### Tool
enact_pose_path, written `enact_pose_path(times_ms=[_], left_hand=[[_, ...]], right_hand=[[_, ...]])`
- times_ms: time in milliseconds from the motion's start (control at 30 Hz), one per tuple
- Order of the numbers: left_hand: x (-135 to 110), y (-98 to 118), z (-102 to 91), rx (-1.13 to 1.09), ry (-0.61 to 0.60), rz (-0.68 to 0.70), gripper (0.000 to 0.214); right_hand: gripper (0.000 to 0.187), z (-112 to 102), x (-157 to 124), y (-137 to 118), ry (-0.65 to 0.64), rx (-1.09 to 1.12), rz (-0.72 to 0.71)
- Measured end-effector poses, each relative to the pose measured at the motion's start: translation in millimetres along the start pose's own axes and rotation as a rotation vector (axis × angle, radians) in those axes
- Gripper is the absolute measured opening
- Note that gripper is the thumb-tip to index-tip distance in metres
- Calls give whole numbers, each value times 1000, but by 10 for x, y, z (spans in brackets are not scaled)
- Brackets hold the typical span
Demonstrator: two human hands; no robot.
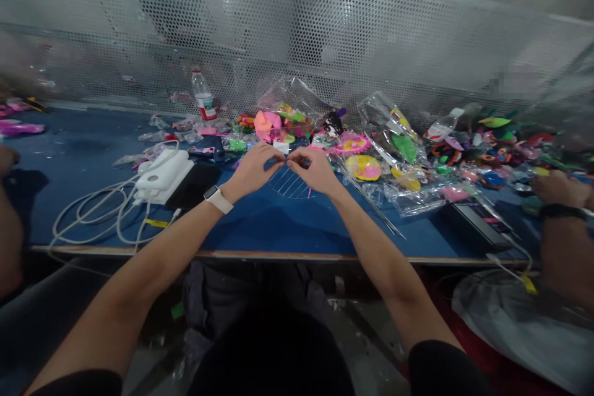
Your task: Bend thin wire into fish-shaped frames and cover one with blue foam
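Both of my hands meet over the blue table [260, 226]. My left hand [253, 168], with a white watch on the wrist, and my right hand [315, 170] each pinch the top edge of a small clear plastic bag [288, 184] that hangs between them above the tabletop. The fingers of both hands are closed on the bag's rim. Just behind my hands lies a heap of bright toy parts: a pink piece [266, 124], a pink and yellow disc [352, 143] and a yellow disc [364, 167] in clear bags.
A white charger block [162, 176] with looped white cables lies left, beside a black flat device [195, 185]. A plastic bottle [203, 96] stands by the perforated metal wall [325, 31]. Other people's arms [563, 198] show at both edges. More bagged toys spread right.
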State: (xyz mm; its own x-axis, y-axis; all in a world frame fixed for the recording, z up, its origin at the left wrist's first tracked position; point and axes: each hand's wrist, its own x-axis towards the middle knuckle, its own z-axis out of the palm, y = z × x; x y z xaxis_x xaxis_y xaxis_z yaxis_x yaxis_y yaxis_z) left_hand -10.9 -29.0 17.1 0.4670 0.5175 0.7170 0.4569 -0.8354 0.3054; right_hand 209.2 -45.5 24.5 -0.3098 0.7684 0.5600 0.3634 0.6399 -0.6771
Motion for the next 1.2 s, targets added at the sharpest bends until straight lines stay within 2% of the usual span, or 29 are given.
enact_pose_path(times_ms=[167, 333, 667, 967, 1200], left_hand=[[5, 29, -39, -165, 62, -89, 12], [15, 49, -44, -136, 74, -145, 16], [8, 24, -20, -95, 145, -58, 10], [-1, 35, -20, -63, 120, -10, 11], [10, 10, -65, -48, -6, 23, 9]], right_hand=[[12, -17, -12, -68, 22, -10, -14], [10, -7, -21, -44, 43, -1, -43], [15, 61, -16, 45, 138, -71, -124], [28, 82, -26, 25, 151, -34, -80], [33, 48, -7, 73, 68, 41, -7]])
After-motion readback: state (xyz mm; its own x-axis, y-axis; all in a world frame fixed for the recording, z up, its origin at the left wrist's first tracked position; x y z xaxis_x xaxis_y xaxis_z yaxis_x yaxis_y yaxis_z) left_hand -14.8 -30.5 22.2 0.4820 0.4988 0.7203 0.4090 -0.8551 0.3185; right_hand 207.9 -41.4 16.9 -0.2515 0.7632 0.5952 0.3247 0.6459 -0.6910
